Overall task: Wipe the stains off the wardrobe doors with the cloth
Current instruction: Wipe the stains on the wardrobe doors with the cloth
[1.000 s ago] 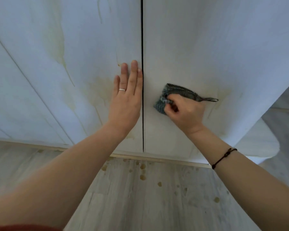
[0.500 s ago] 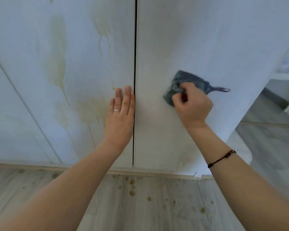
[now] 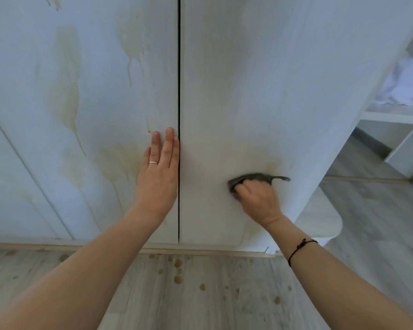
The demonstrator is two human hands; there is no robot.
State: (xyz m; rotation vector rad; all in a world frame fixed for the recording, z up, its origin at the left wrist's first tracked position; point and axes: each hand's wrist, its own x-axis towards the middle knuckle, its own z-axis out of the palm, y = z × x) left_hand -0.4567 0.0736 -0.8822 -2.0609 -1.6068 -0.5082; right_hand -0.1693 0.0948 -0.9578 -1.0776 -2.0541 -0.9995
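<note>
Two white wardrobe doors meet at a dark vertical gap. The left door (image 3: 93, 91) carries yellowish streaks and drip marks (image 3: 67, 86). On the right door (image 3: 260, 79) a faint brownish smear (image 3: 265, 158) shows just above the cloth. My right hand (image 3: 258, 198) grips a dark grey cloth (image 3: 255, 177) and presses it against the lower right door; a loop of the cloth sticks out to the right. My left hand (image 3: 160, 172) lies flat with straight fingers on the left door, beside the gap.
Grey wood-look floor (image 3: 200, 294) below the doors is dotted with yellowish drops (image 3: 178, 270). To the right stand white shelves (image 3: 396, 115) with a white fabric item (image 3: 408, 84) on them. A white rounded base (image 3: 322, 222) sits by the wardrobe's corner.
My right hand swept the cloth up the right door, then down again to below the smear. The view shifted upward, showing more of the doors. My left hand stayed flat beside the gap.
</note>
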